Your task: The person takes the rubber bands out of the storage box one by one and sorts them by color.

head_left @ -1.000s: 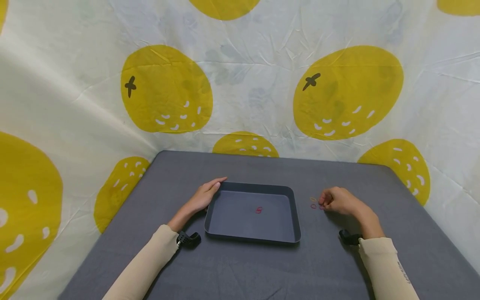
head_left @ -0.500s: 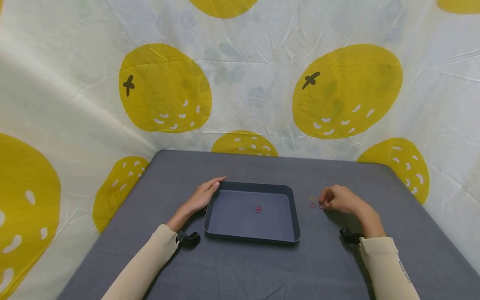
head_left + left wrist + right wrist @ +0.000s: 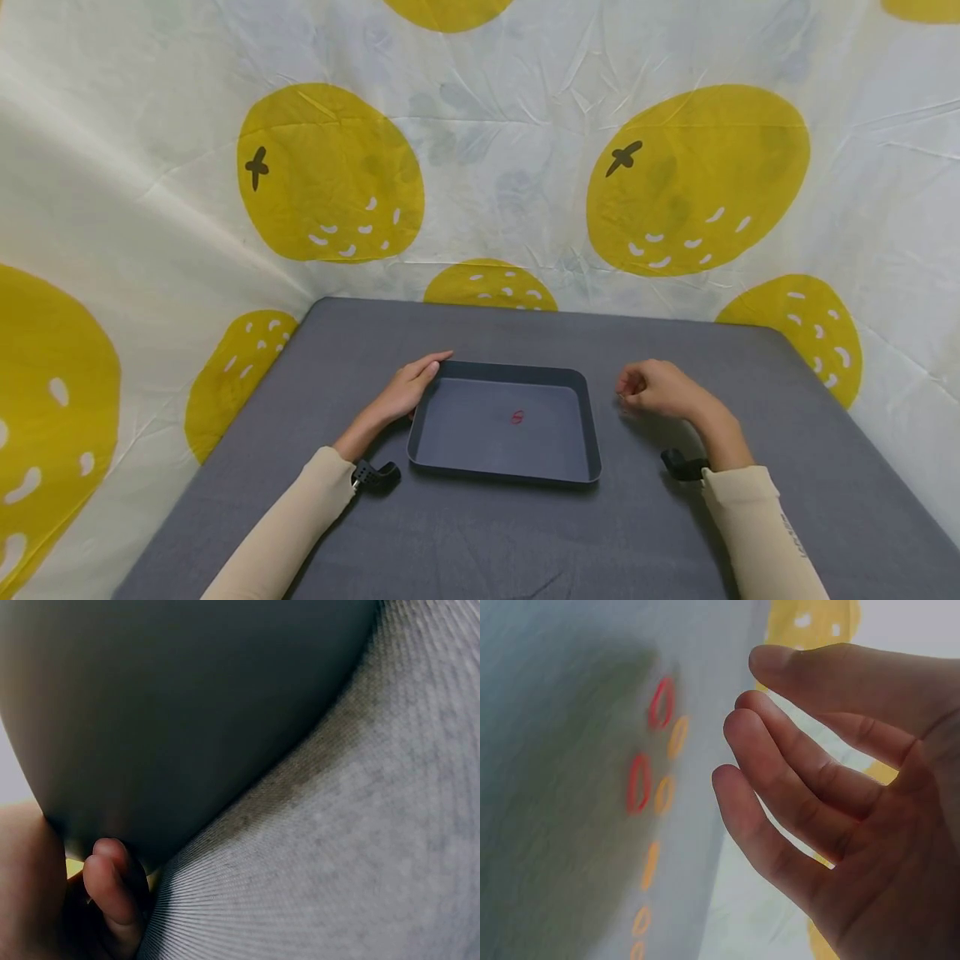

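Observation:
A dark grey rectangular tray (image 3: pixel 465 437) lies on the table, with small red rubber bands (image 3: pixel 517 417) near its middle. My left hand (image 3: pixel 405 392) grips its left side, thumb along the rim. In the left wrist view, curled fingertips (image 3: pixel 112 889) touch the tray's dark outer side (image 3: pixel 187 727). To the right of the tray, my right hand (image 3: pixel 663 390) hovers low with loosely bent fingers. The right wrist view shows nothing held between its visible fingers; the index fingertip is hidden behind the thumb. Near them lie two red rubber bands (image 3: pixel 639 784) and several orange rubber bands (image 3: pixel 664 794).
Grey cloth covers the table (image 3: pixel 480 542). White fabric with large yellow fruit prints (image 3: pixel 330 175) hangs behind and along the sides. A black wrist strap (image 3: pixel 378 477) sits on the left arm and another black strap (image 3: pixel 684 465) on the right.
My right hand has moved left and slightly farther away, now covering the rubber bands that showed beside its fingertips. The left hand and the tray stay put.

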Motion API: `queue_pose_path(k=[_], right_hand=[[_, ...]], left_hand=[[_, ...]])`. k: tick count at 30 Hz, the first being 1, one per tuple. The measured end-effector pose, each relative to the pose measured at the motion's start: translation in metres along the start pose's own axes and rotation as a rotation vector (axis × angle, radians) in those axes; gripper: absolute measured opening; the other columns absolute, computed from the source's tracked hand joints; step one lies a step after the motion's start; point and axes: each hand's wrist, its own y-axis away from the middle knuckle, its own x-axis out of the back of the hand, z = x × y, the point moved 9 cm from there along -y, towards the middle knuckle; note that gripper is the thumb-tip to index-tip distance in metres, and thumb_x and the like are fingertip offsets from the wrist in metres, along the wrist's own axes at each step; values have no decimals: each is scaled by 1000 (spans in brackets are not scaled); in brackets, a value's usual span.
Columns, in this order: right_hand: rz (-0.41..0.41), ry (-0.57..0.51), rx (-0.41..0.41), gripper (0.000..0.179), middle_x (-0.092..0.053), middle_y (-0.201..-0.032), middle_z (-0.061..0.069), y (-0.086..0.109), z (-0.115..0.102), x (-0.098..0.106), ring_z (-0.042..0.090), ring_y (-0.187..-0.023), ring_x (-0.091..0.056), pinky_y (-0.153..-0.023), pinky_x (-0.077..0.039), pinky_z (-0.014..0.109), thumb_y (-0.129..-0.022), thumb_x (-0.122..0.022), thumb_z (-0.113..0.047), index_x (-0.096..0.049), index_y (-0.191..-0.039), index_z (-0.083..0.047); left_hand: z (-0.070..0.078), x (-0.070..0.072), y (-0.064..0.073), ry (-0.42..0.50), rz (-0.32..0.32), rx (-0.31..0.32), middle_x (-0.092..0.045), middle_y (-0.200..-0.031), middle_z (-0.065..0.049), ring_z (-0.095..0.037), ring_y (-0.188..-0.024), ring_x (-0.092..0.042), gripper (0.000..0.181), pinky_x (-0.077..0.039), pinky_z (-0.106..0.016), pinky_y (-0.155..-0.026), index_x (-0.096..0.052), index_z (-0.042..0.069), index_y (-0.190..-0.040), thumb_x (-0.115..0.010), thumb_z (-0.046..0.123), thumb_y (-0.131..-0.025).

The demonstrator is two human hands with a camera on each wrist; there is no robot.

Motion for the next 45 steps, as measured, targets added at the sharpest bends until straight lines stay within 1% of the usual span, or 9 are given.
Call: queue_pose_path(k=[5,9,12,18,21,26,30,36,45], right_hand=[[2,-9,30,8,-71,-85,3,-13,-22,-3,13,-68,-60,-58,-51,30,-89,-72,-4,-74,-97,-5],[-8,-13,71,6,-73,-86,2,-27,-44,-7,13,-73,-64,-61,-54,32,-91,-73,-6,-75,-97,-8],[-21,-13,118,5,-73,-88,1,-39,-64,-11,13,-80,-66,-69,-56,32,-91,-75,-7,-75,-97,-9],[-77,-27,193,7,-75,-90,1,-64,-99,-30,13,-84,-68,-72,-57,32,-91,-75,-6,-77,-98,-7],[-116,-35,227,10,-76,-92,1,-74,-110,-44,12,-84,-69,-74,-58,31,-90,-75,-4,-78,-99,-5],[-201,-49,235,12,-76,-91,0,-84,-115,-67,9,-82,-68,-73,-58,28,-88,-74,-2,-79,-97,-7],[-248,-49,196,11,-75,-90,-1,-89,-111,-80,8,-80,-66,-72,-57,26,-87,-77,-3,-78,-95,-11],[-266,-58,174,13,-73,-85,-2,-91,-108,-90,8,-75,-64,-69,-55,25,-84,-81,-3,-78,-90,-13],[-259,-44,180,9,-73,-79,-4,-90,-108,-91,8,-68,-59,-64,-51,24,-84,-79,-3,-79,-84,-12]], left_hand=[[-1,-1,1,-1,-6,5,-53,-153,-16,-20,-37,-47,48,-50,-42,-43,-45,24,-158,-34,40,-114],[-1,0,1,-11,-3,4,-51,-155,-15,-20,-37,-48,49,-51,-41,-43,-45,24,-158,-34,41,-114],[0,1,1,-17,2,-3,-50,-156,-15,-20,-37,-48,48,-51,-40,-45,-45,23,-158,-35,40,-114],[0,1,1,-24,11,-11,-49,-158,-15,-21,-37,-48,48,-51,-38,-46,-46,21,-158,-35,38,-115],[-2,0,1,-18,9,-1,-50,-157,-15,-20,-36,-48,48,-51,-41,-44,-46,24,-158,-35,39,-114],[-2,-1,1,-4,6,4,-52,-155,-15,-19,-36,-48,47,-51,-43,-43,-46,26,-158,-34,41,-114],[0,0,-1,-8,11,2,-52,-154,-15,-19,-36,-48,47,-50,-42,-42,-47,25,-157,-35,39,-114],[1,0,-1,-15,12,2,-52,-154,-15,-19,-37,-48,47,-50,-42,-42,-46,24,-158,-35,39,-114],[2,0,-1,-29,13,3,-52,-155,-14,-20,-37,-49,48,-50,-40,-43,-46,23,-158,-34,40,-114]])
